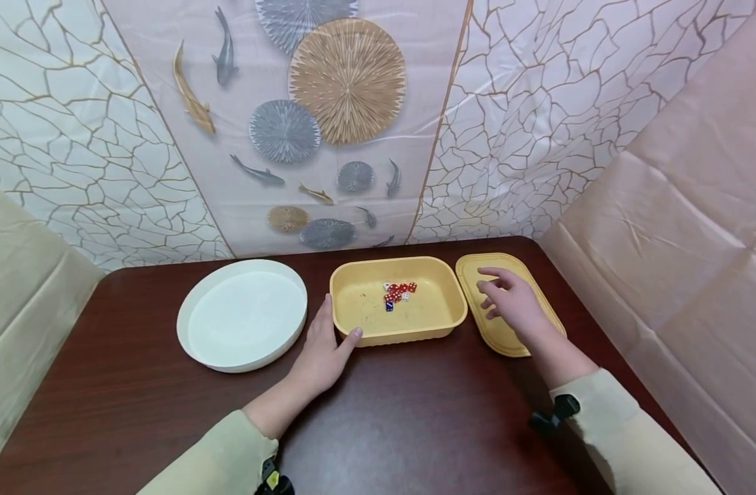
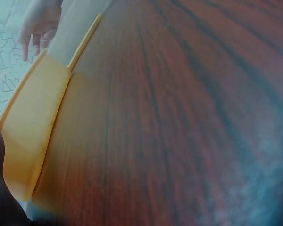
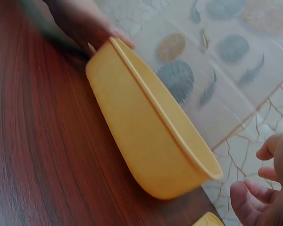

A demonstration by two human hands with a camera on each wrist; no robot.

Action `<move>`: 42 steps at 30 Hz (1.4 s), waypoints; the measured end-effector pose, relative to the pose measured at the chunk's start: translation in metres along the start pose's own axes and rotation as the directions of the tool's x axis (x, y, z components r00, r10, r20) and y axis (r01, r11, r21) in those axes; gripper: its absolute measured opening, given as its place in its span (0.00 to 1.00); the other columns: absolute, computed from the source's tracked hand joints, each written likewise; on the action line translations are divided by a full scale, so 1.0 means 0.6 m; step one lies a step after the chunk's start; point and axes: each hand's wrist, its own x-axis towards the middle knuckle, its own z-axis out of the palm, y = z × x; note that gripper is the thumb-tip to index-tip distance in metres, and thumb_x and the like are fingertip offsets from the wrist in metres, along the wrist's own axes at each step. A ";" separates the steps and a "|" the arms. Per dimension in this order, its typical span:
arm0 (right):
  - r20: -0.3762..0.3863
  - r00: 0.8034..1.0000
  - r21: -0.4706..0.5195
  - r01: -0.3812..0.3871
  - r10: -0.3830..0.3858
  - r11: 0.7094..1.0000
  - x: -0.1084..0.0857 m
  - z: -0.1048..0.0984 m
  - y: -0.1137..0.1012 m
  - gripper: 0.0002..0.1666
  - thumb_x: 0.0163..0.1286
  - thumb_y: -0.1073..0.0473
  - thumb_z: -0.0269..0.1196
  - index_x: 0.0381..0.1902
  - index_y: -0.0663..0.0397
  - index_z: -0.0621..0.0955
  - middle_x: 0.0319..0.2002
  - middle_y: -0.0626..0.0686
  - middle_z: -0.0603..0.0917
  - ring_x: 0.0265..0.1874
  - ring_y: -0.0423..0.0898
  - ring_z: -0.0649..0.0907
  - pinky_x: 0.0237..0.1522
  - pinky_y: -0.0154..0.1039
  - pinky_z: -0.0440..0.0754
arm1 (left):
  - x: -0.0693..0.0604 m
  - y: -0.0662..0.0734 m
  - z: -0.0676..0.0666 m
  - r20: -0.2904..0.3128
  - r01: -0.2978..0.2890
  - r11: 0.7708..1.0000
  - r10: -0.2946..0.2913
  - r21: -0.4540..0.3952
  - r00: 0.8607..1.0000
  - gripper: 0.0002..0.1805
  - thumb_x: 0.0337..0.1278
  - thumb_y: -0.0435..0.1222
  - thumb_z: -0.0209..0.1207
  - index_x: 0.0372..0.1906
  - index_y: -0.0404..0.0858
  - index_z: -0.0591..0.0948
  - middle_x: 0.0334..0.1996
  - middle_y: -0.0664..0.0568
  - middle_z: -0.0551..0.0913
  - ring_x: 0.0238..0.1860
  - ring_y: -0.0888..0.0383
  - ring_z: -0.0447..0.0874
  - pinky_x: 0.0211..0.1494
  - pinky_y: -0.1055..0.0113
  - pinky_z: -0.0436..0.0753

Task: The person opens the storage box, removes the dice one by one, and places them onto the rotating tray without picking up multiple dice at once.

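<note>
Lid (image 1: 504, 337) off; dice (image 1: 396, 296) in tub (image 1: 438, 307), none in round tray (image 1: 247, 316). Your left hand (image 1: 321, 354) touches tub, fingers straight; right hand (image 1: 511, 300) loose, empty.

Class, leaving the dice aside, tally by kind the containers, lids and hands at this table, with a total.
Round white tray: 1
Yellow rectangular tub: 1
Yellow lid: 1
Hands (left hand and right hand): 2
Total: 5
</note>
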 end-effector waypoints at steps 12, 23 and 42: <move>0.066 0.998 0.081 -0.002 -0.003 0.997 0.007 0.043 -0.023 0.27 0.74 0.59 0.57 0.68 0.64 0.71 0.41 0.60 0.78 0.27 0.47 0.82 0.27 0.41 0.84 | 0.001 -0.001 0.001 0.001 -0.008 1.000 0.008 0.000 1.000 0.51 0.69 0.63 0.46 0.80 0.42 0.35 0.80 0.45 0.41 0.78 0.44 0.40 0.76 0.46 0.52; 0.116 0.993 0.044 0.019 -0.024 0.999 0.018 0.079 -0.034 0.26 0.73 0.59 0.58 0.66 0.60 0.73 0.43 0.64 0.77 0.28 0.49 0.81 0.29 0.42 0.85 | 0.001 0.006 -0.002 0.017 0.005 1.000 -0.005 -0.020 1.000 0.51 0.69 0.62 0.48 0.80 0.42 0.35 0.80 0.46 0.41 0.78 0.45 0.40 0.76 0.46 0.51; 0.272 0.962 -0.170 0.088 -0.039 0.982 0.049 0.153 -0.036 0.25 0.71 0.60 0.63 0.65 0.57 0.76 0.40 0.61 0.79 0.27 0.56 0.83 0.26 0.46 0.86 | 0.000 0.003 -0.004 0.005 0.018 1.000 -0.018 -0.019 1.000 0.51 0.69 0.62 0.49 0.80 0.42 0.36 0.80 0.46 0.42 0.78 0.45 0.40 0.76 0.47 0.52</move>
